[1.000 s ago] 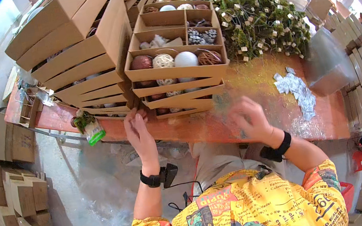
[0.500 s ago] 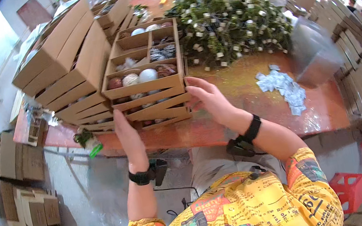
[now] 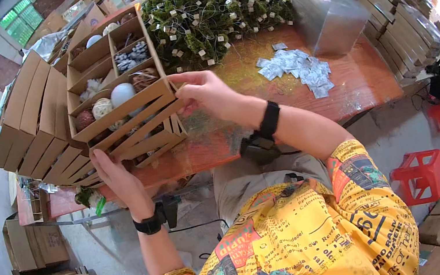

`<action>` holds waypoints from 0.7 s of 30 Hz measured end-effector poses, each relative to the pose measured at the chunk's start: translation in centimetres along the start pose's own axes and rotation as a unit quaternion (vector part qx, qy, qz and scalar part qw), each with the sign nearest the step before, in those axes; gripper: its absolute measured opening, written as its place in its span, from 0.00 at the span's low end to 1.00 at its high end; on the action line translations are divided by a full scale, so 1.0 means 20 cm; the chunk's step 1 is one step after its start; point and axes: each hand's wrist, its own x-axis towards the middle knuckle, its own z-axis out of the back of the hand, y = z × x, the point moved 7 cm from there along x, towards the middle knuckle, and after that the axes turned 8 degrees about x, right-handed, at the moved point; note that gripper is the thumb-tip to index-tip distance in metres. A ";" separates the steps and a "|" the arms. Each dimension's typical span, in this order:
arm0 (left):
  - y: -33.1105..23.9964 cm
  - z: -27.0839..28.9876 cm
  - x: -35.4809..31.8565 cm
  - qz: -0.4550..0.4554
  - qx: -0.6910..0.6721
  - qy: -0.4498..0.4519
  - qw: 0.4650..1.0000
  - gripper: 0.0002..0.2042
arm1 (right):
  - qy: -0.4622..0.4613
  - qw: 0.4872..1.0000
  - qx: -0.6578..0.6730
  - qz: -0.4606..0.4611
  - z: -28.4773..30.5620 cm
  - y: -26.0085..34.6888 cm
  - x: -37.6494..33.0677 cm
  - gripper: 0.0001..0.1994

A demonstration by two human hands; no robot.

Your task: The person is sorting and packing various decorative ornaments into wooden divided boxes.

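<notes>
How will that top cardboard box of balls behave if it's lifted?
The top cardboard box is probably fairly stiff, given its upright walls and dividers. If tilted, its round white ball would likely roll a little, though the compartment walls should contain it.

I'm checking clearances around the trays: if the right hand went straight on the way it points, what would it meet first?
The stack of divided cardboard trays, near its front right corner: the right hand seems to touch it there, though which tray its fingers meet is unclear.
</notes>
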 end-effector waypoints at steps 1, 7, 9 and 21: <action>0.00 0.00 -0.01 -0.002 0.000 -0.003 1.000 0.28 | 0.005 1.000 -0.031 0.000 0.02 0.05 -0.03 0.26; -0.03 -0.15 -0.18 0.013 -0.064 0.138 0.988 0.27 | 0.011 0.998 -0.046 -0.051 0.33 0.24 -0.29 0.23; -0.02 -0.22 -0.26 0.073 -0.116 0.164 0.977 0.27 | 0.010 0.995 -0.058 -0.075 0.46 0.23 -0.37 0.20; 0.26 -0.52 -0.57 0.205 -0.097 0.330 0.916 0.28 | -0.029 0.979 -0.178 -0.100 0.94 0.21 -0.67 0.20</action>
